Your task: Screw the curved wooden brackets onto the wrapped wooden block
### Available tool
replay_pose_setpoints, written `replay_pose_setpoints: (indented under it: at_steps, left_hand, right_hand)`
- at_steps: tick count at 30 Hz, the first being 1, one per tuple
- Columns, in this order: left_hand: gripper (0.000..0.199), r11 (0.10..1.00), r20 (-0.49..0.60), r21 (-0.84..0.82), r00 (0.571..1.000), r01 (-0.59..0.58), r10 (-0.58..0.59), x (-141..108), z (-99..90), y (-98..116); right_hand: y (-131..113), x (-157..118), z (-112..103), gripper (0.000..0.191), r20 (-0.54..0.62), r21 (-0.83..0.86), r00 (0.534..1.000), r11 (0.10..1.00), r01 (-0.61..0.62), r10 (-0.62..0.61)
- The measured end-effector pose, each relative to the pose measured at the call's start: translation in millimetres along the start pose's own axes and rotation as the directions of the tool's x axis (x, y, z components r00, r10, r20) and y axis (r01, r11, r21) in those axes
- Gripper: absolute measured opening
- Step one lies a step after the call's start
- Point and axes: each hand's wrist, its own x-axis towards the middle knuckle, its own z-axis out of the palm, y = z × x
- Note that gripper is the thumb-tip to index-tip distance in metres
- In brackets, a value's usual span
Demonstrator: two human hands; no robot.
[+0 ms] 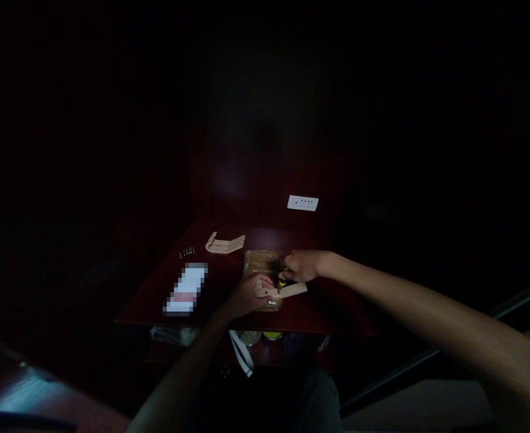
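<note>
My left hand [252, 294] is closed around the curved end of a pale wooden piece [294, 291], which lies over a brown plastic-wrapped block [261, 263]. In my right hand [301, 266] is a screwdriver [283, 281] with a yellow and black handle, held upright. Its tip points down at the wooden piece, near the middle; whether it sits in a screw is too small to tell. Farther back on the table, a stack of similar bent wooden pieces [225, 245] lies apart from both hands. A row of several small screws [186, 252] is left of the stack.
The dark red table [147, 304] holds a blurred-out white rectangle [186, 290] at its left. A white socket plate [303, 203] is on the back wall. Beneath the tabletop, a shelf carries a plastic bag [174, 335] and tins, and a white strap [242, 355] hangs there.
</note>
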Motion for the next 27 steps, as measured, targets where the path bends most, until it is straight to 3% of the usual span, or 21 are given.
replay_pose_setpoints:
  at_steps: [5, 9, 13, 18, 22, 27]
  left_hand:
    - [0.032, 1.000, -0.002, 0.019, 1.000, 0.000, 0.001, 1, 0.0, -3]
    - [0.031, 1.000, 0.000, 0.019, 1.000, 0.004, -0.004, 1, 0.1, -3]
    - [0.031, 1.000, 0.010, 0.004, 1.000, 0.013, -0.013, 1, -0.4, -2]
    - [0.028, 1.000, -0.009, 0.021, 1.000, -0.017, 0.018, 1, -1.2, -1]
    - [0.030, 1.000, 0.001, 0.027, 1.000, -0.016, 0.016, 1, -1.0, -2]
    - [0.030, 0.999, -0.005, 0.048, 1.000, -0.019, 0.019, 0, -0.5, 3]
  right_hand:
    - [-4, -8, 3, 0.044, -0.063, 0.159, 0.996, 0.985, 0.069, -0.060]
    - [-3, -6, 8, 0.030, -0.151, 0.049, 0.981, 0.990, 0.133, -0.124]
    - [-1, 0, 14, 0.043, -0.226, -0.072, 0.972, 0.996, 0.055, -0.070]
    - [-4, -4, 15, 0.040, -0.201, 0.057, 0.979, 0.997, 0.056, -0.043]
    - [-6, -10, 19, 0.030, -0.286, 0.047, 0.950, 0.989, 0.142, -0.123]
    - [-3, -10, 30, 0.044, -0.393, -0.093, 0.918, 0.995, 0.019, -0.054]
